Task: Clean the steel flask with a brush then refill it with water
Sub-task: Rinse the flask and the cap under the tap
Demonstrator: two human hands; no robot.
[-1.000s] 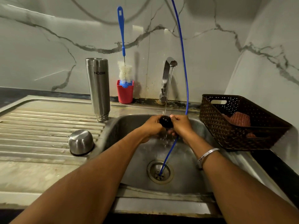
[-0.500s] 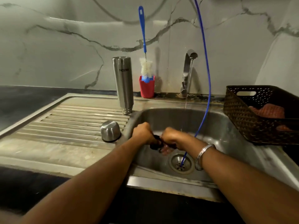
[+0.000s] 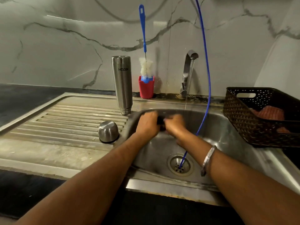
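The steel flask (image 3: 122, 85) stands upside down on the draining board beside the sink (image 3: 211, 127). Its steel cup-cap (image 3: 108, 131) lies mouth-down on the ridges nearer me. A blue-handled bottle brush (image 3: 145, 46) stands in a red holder (image 3: 146, 88) against the wall. Over the left side of the basin, my left hand (image 3: 148, 124) and my right hand (image 3: 174, 125) together grip a small black stopper (image 3: 160, 121), blurred by motion and mostly hidden by fingers. A thin stream of water falls from the tap (image 3: 188, 69).
A blue hose (image 3: 208, 75) hangs from above down into the drain (image 3: 180, 165). A dark woven basket (image 3: 261, 116) holding a reddish cloth (image 3: 267, 113) sits right of the sink. A dark counter lies to the left, a marble wall behind.
Both hands with the black stopper moved out from under the tap's stream toward the left side of the basin. The view shifted left and back.
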